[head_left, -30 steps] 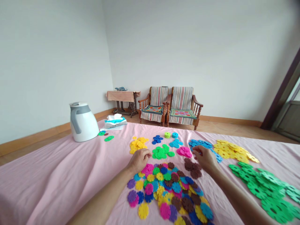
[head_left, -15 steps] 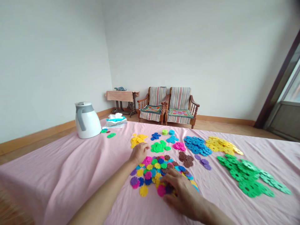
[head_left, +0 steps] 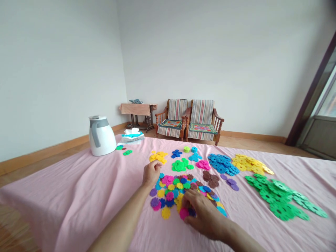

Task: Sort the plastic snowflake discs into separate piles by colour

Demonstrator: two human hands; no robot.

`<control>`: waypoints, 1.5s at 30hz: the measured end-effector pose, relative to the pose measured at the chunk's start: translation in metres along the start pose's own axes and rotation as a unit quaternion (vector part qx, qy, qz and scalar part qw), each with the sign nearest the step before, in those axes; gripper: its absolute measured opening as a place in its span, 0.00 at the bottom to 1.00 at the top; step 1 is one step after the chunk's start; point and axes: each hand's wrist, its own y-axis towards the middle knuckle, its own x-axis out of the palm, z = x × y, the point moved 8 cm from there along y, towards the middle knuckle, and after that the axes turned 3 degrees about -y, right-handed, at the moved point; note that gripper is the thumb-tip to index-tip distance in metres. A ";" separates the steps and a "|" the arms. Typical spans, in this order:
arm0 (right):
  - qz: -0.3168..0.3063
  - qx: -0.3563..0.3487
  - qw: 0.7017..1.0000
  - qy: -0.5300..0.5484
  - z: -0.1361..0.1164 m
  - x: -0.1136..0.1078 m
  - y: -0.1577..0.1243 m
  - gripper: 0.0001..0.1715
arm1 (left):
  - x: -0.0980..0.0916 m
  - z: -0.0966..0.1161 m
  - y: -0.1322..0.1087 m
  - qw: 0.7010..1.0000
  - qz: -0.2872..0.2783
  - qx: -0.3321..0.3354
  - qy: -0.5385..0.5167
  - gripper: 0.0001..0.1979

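Note:
My left hand [head_left: 152,173] is closed, its fingers curled just in front of the yellow disc pile [head_left: 158,156]. Whatever it may hold is hidden from me. My right hand [head_left: 201,212] reaches over the near side of a mixed heap of notched plastic discs [head_left: 174,186], fingers bent and thumb apart from them. Between that thumb and the fingers show a pink disc [head_left: 184,213] and a dark blue one, which seem to lie on the heap. A single yellow disc [head_left: 165,212] lies at the heap's near left edge.
Sorted piles surround the heap: light green [head_left: 181,164], pink [head_left: 203,165], brown [head_left: 211,179], purple [head_left: 232,184], large blue [head_left: 223,164], large yellow [head_left: 250,163] and large green discs [head_left: 282,196]. A white jug [head_left: 103,138] and a tissue box [head_left: 133,136] stand at the back left of the pink cloth.
The view has shifted slightly, so the table's things sit a little further right. My left hand has drawn back a little from the yellow pile; my right hand stays over the heap.

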 end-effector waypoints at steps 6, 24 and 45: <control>0.001 0.009 1.000 0.022 0.000 0.002 0.003 0.11 | 0.001 0.000 0.000 1.000 -0.012 -0.002 -0.014 0.12; 0.170 0.337 0.926 -0.030 0.198 -0.083 0.050 0.17 | 0.005 -0.005 0.007 0.999 -0.025 -0.010 -0.029 0.13; 0.075 0.089 0.990 -0.081 0.101 -0.046 0.010 0.07 | 0.007 -0.005 0.006 0.999 -0.031 -0.014 -0.035 0.13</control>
